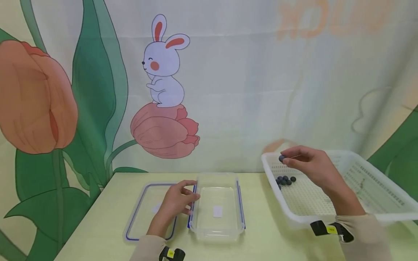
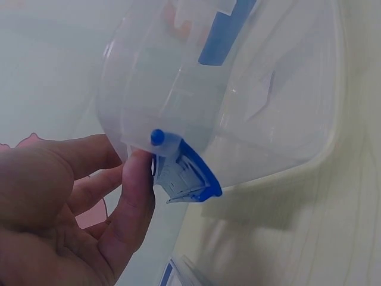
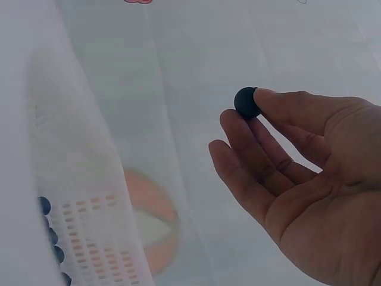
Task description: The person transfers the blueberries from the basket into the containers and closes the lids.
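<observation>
My right hand (image 1: 311,165) pinches a single blueberry (image 3: 246,102) between thumb and fingertips, raised above the left part of a white plastic basket (image 1: 284,210). Inside that basket, several more blueberries (image 1: 285,180) lie bunched near its left wall. A clear food container (image 1: 217,228) with blue-edged side clips stands on the table, a white label on its floor. My left hand (image 1: 177,199) grips its left wall, the thumb beside a hanging blue clip (image 2: 187,170) in the left wrist view and the other fingers partly hidden behind the wall.
A flat clear lid (image 1: 140,217) with a blue seal lies left of the container, partly under my left forearm. The pale table (image 1: 258,232) ends at the back against a printed curtain (image 1: 228,90). The basket's raised wall stands between the container and the loose blueberries.
</observation>
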A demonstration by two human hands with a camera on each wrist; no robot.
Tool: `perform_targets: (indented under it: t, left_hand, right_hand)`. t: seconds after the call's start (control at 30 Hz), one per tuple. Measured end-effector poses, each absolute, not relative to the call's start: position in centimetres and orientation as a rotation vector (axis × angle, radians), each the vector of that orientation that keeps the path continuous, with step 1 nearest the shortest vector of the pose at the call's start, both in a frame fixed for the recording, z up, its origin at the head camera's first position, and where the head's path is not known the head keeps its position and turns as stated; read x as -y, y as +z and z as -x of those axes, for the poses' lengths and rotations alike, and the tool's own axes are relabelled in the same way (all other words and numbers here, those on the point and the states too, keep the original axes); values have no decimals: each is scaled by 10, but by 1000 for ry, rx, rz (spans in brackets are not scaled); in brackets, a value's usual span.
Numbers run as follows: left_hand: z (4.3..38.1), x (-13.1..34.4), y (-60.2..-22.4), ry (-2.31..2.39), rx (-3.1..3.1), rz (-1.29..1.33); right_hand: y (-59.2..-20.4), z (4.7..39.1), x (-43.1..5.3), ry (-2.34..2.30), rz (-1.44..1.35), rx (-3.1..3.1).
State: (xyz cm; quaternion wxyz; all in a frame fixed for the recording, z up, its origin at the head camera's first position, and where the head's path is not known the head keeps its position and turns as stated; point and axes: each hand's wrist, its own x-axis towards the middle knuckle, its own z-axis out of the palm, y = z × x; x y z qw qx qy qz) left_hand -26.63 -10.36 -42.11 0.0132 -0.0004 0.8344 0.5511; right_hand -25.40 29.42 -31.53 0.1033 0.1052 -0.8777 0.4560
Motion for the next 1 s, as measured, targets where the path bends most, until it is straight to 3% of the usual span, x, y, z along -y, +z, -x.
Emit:
perform_targets:
  t: [0.57, 1.0]
  left_hand:
    - [266, 107, -424, 1750, -2557, 1]
    - [268, 105, -422, 1748, -2546, 15]
  right_hand:
    - [-336, 242, -266, 1441, -428, 2573]
    - [-354, 238, -212, 1392, -765, 2597]
